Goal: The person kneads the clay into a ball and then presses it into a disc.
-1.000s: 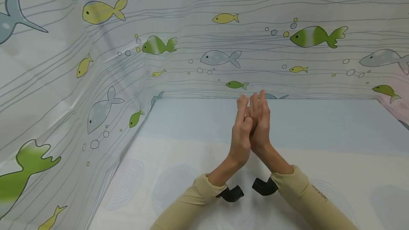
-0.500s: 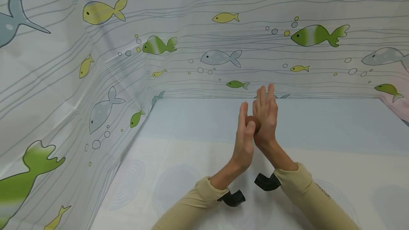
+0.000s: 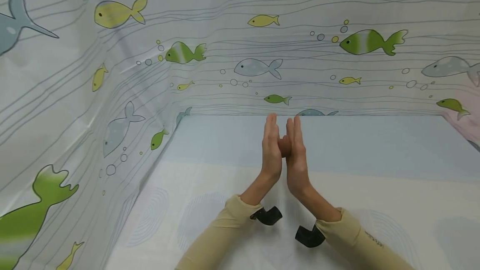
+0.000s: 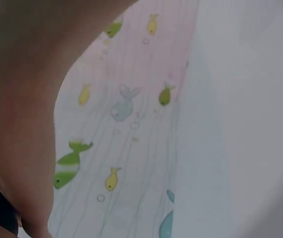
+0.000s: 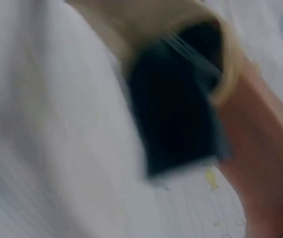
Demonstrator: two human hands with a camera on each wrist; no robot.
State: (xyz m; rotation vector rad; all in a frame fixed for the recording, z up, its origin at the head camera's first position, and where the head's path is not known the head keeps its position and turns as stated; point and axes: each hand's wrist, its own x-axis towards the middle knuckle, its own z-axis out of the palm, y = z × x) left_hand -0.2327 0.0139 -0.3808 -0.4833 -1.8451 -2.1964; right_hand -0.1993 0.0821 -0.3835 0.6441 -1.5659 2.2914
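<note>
In the head view a small brown ball point(image 3: 285, 146) is held between my two upright palms. My left hand point(image 3: 271, 149) presses it from the left with its fingers straight and pointing away. From the other side my right hand point(image 3: 296, 153) presses it, fingers likewise extended. Both hands are raised above the tabletop, palms facing each other, and partly cover the ball. The left wrist view has only a close, dark part of a hand and wrist along its left side. In the right wrist view, blurred, a bare wrist point(image 5: 260, 153) shows; the ball is hidden in both wrist views.
A white and pale blue covered table point(image 3: 225, 145) lies under the hands. Fish-printed sheeting point(image 3: 217, 45) hangs behind and along the left side. Beige sleeves point(image 3: 225, 228) cover the forearms, and a black angled piece point(image 3: 310, 236) sticks out at each cuff.
The hands slide against each other around the ball: the right hand was farther forward half a second ago and has come back, while the left moved forward. Both have shifted left.
</note>
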